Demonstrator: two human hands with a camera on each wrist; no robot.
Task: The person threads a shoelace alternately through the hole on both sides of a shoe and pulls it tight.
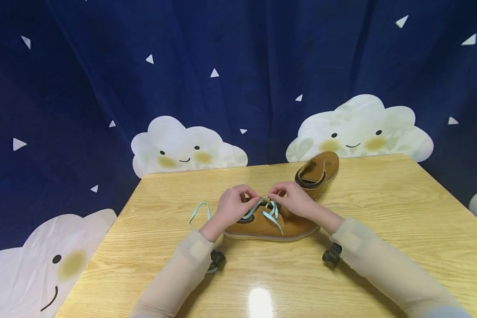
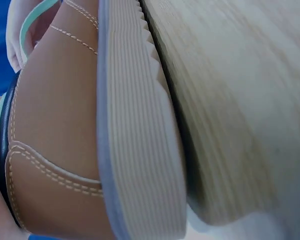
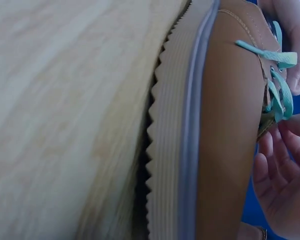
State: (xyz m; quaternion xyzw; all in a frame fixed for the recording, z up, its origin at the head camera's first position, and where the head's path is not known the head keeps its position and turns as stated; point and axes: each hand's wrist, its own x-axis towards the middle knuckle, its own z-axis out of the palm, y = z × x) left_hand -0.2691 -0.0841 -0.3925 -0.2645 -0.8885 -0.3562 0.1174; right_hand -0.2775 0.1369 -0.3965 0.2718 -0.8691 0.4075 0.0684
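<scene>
A tan leather shoe (image 1: 258, 230) with a pale ribbed sole (image 2: 140, 125) stands on the table, its toe to the right in the head view. A mint-green shoelace (image 1: 276, 219) runs through its eyelets, with one loose end hanging down the near side. My left hand (image 1: 233, 205) is over the shoe's opening, thumb and forefinger pinching the lace beside the tongue. Facing it, my right hand (image 1: 292, 198) pinches the lace close to the tongue; in the right wrist view its fingertips (image 3: 277, 131) meet there. The exact grip is partly hidden by the fingers.
A second tan shoe (image 1: 331, 164) lies behind, toward the right, touching or close to the first. Another length of mint lace (image 1: 191, 219) loops on the wooden table (image 1: 163, 194) at the left. A dark blue curtain (image 1: 262, 53) with clouds hangs behind the table.
</scene>
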